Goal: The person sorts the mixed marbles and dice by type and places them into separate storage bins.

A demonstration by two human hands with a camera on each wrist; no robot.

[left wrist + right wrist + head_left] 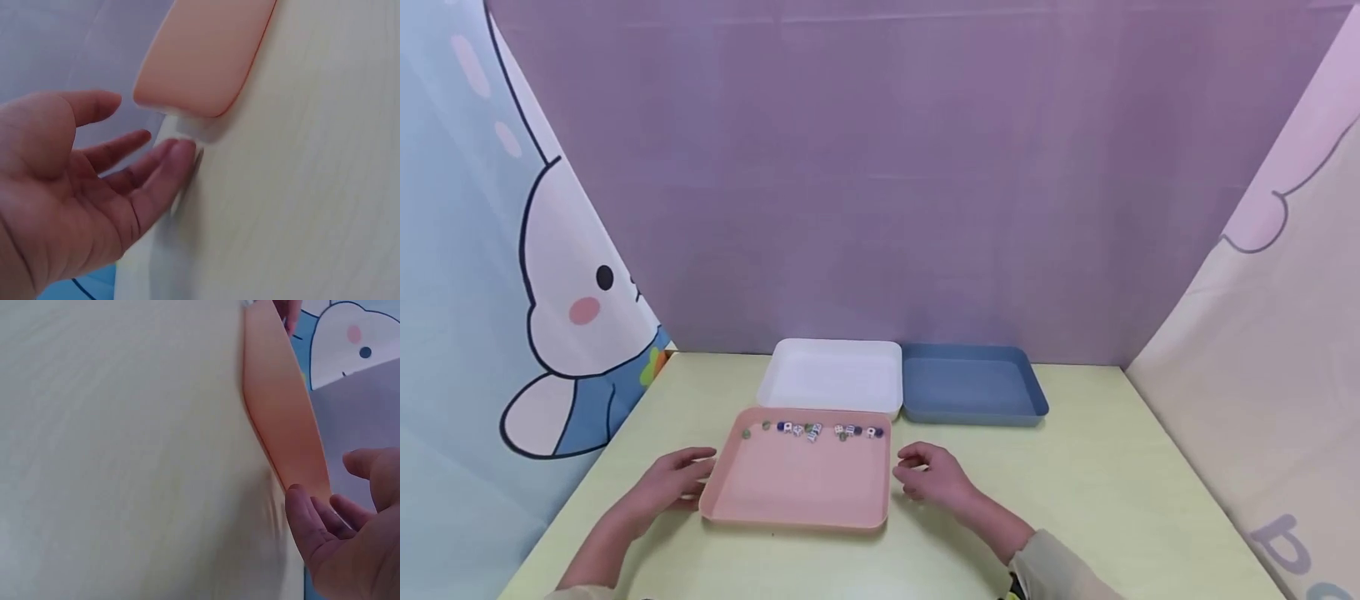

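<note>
A pink tray [805, 483] sits on the pale table, with small white patterned cubes [813, 432] and small green and dark blue round pieces [879, 432] strewn along its far side. Just off the tray's left side is my left hand [673, 483], fingers relaxed and slightly bent, with nothing held. My right hand [936, 477] is at the opposite side, fingers loosely bent towards the tray wall. In the left wrist view a gap shows between the fingertips [182, 147] and the tray corner [194, 87]. The right wrist view has fingertips [297, 494] overlapping the tray's end.
Behind the pink tray stands a white tray [835, 375], with a blue-grey tray [973, 383] to its right. A purple backdrop [880, 183] rises at the table's far edge. Printed cloths hang at the left [460, 333] and right [1262, 375].
</note>
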